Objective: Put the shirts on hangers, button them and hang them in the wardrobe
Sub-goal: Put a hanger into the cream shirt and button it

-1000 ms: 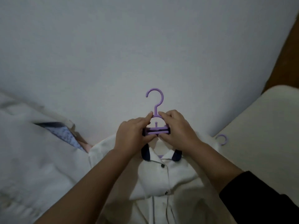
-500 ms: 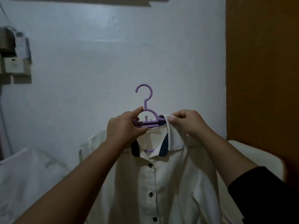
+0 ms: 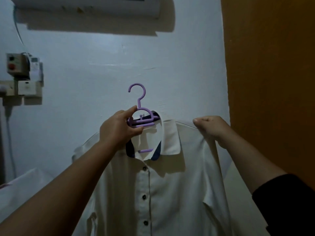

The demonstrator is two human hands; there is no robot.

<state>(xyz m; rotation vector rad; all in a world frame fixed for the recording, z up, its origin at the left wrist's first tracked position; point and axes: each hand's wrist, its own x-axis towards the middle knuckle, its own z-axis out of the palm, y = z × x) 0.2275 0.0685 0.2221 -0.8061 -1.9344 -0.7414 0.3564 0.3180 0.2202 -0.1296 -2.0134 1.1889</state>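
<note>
We hold the white shirt [image 3: 170, 193] up before the pale wall [image 3: 85, 65], beside the orange panel [image 3: 272, 82]; it hangs buttoned on the purple hanger [image 3: 141, 116]. Our right hand [image 3: 211, 128] pinches the shoulder cloth with fingers curled tight, and our left hand [image 3: 119, 128] grips the hanger's neck. If the right hand pulls sideways, we judge the shoulder could slide off the hanger, or the collar [image 3: 168, 133] bunch.

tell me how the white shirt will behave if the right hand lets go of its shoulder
The white shirt looks floppy: it drapes in folds, so the shoulder would probably sag onto the purple hanger. It seems light, since the left hand carries it by its grip on the hanger. The right hand only pinches fabric.
</note>
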